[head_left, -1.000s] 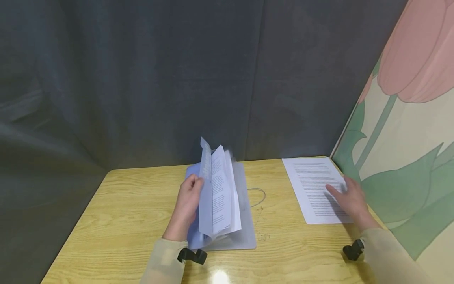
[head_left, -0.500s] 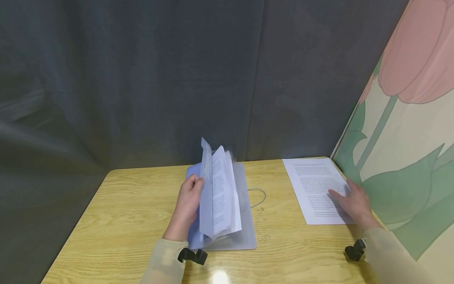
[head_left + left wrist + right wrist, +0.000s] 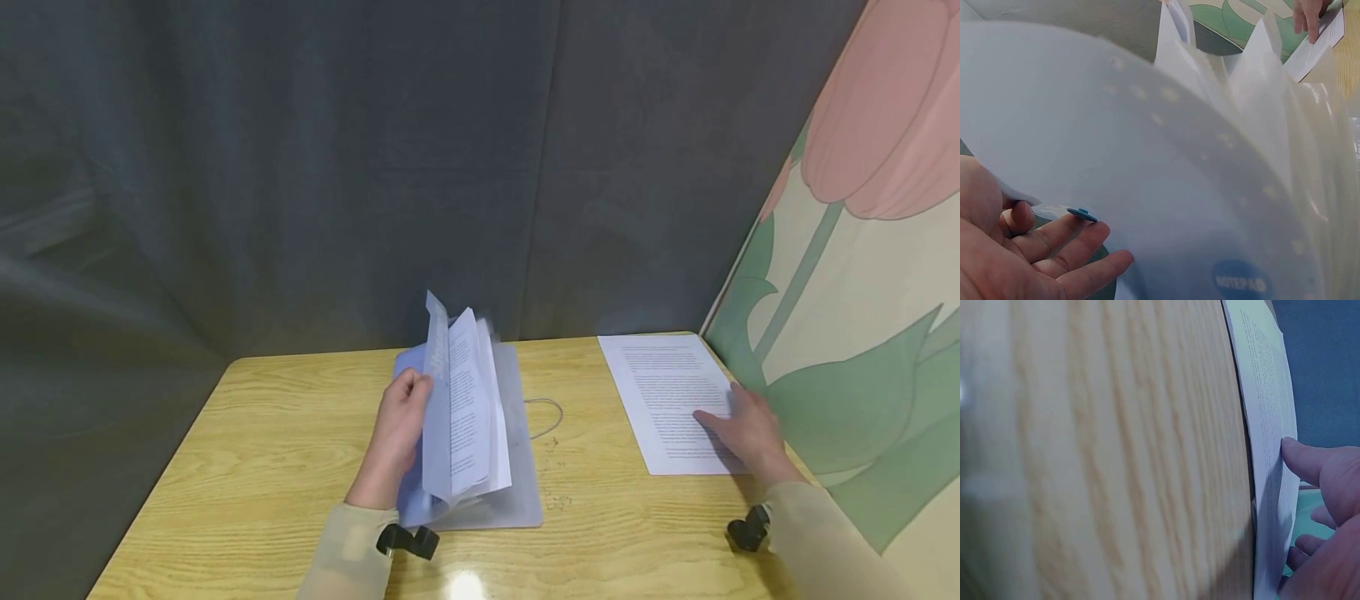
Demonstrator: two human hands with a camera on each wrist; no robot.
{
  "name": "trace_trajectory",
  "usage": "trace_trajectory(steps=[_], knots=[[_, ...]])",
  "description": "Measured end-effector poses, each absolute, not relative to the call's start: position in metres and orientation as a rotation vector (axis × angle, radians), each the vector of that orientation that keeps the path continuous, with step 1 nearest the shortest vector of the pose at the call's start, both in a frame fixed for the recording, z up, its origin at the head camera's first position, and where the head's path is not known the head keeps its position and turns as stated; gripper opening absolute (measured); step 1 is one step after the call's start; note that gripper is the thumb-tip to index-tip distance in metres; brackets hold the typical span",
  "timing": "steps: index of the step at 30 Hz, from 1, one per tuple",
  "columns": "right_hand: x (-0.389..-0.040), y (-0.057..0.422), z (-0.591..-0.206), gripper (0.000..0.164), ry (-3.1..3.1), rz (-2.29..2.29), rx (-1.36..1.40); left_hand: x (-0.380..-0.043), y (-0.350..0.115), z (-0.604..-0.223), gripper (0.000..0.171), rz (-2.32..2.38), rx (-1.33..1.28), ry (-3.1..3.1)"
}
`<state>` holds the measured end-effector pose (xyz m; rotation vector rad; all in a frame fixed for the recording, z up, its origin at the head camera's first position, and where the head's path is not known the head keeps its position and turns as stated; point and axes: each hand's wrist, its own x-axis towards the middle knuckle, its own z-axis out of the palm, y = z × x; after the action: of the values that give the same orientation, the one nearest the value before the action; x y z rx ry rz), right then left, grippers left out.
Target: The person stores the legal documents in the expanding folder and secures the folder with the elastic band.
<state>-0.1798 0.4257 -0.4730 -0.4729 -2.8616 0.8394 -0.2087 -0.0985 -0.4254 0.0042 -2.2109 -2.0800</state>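
Little has moved over the last second: the right hand (image 3: 752,432) has slipped slightly toward the near edge of the table (image 3: 255,467), its thumb now lower on the loose paper (image 3: 652,375), while the left hand (image 3: 399,417) and the folder (image 3: 523,479) stay as they were. The loose paper lies by the table's far right corner, its long axis running from the far edge toward the near one, the lower end leaning a little right. It extends to the left of the right hand and beyond it; the right hand is much the nearer, overlapping the paper's right side, with the left hand well apart. The right thumb points left across the print and the other fingers lie loosely spread, with no grip to be seen; whether the thumb presses down, I cannot tell. The left hand pinches the folder's cover (image 3: 435,433) and holds it tilted up, a small blue button (image 3: 1082,215) just by its fingertips. The folder sits left of the loose paper, reaching the far edge and also long from far to near; filed pages (image 3: 467,408) fan out inside, and a cord loop (image 3: 561,412) lies at its right side.
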Motion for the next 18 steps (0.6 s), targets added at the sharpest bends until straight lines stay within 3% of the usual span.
trace_trajectory(steps=[18], knots=[[-0.1809,0.4198,-0.4649,0.100,-2.846,0.904,-0.542,-0.2080,-0.0977,-0.4233,0.027,-2.079,0.016,-2.207]])
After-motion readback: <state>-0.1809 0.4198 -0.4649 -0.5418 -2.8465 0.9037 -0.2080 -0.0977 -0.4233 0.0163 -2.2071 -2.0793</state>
